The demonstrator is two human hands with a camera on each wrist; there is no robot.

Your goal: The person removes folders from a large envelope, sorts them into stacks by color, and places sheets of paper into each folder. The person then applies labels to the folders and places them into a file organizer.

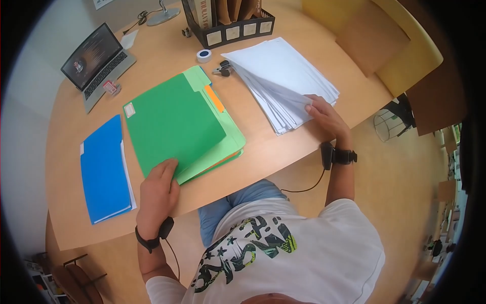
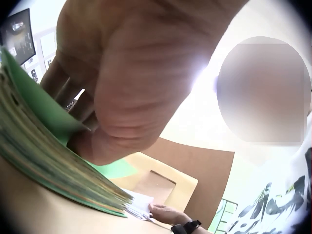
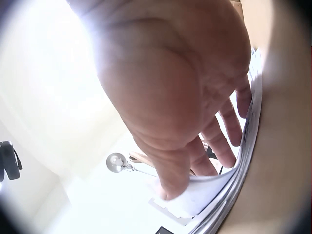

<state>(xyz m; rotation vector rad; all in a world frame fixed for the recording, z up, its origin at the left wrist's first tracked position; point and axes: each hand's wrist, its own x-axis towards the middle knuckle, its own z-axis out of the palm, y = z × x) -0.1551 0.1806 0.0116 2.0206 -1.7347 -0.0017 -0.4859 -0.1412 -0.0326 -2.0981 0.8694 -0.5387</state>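
On the wooden table [image 1: 162, 54], the right hand [image 1: 328, 117] is pinching the near edge of the paper stack [image 1: 283, 68], whose long side is slanting away leftward. The left hand [image 1: 158, 195] is pinching the green folder [image 1: 169, 119], lying ahead.

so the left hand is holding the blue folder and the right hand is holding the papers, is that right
Not quite: the left hand is holding the green folder, not the blue folder, as the head view shows. The right hand is indeed holding the papers.
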